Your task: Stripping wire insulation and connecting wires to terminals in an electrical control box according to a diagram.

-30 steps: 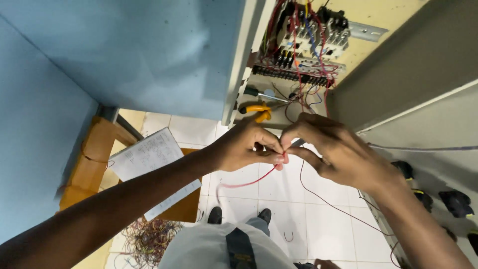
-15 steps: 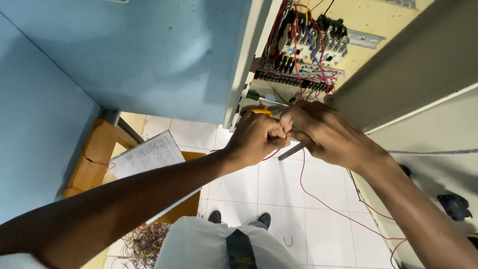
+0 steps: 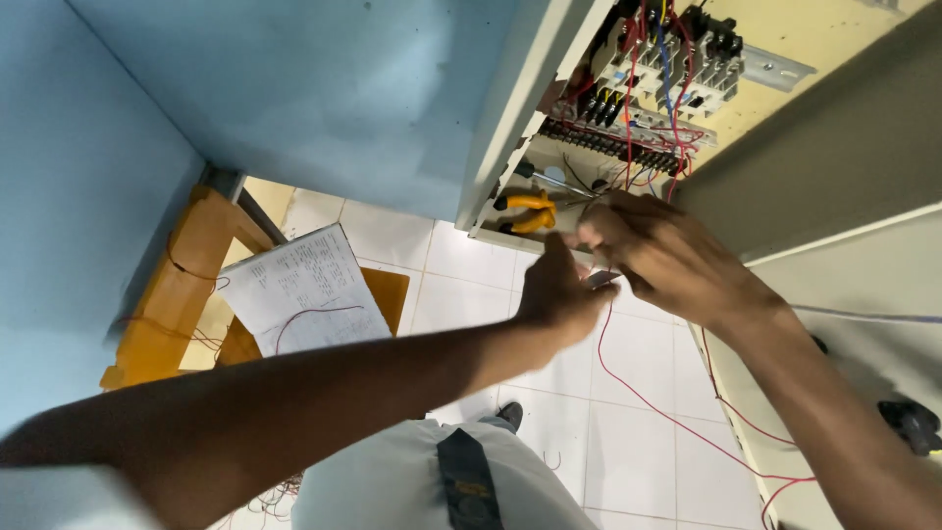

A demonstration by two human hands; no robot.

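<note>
Red wire [image 3: 638,388] runs thin and slack from between my two hands at the frame's centre down toward five o'clock, over the white floor tiles [image 3: 608,432], with the open cabinet's lower edge [image 3: 510,236] just above my knuckles at twelve o'clock and free room only below and to nine o'clock. My left hand [image 3: 561,294] and my right hand [image 3: 659,253] meet, fingers pressed together around the wire's upper end and a small pale piece [image 3: 601,280], though I cannot tell which hand pinches which. Yellow-handled pliers [image 3: 528,209] lie on the cabinet ledge at eleven o'clock of my hands, and a white printed sheet [image 3: 299,287] rests on a wooden stool [image 3: 186,294] at nine o'clock.
</note>
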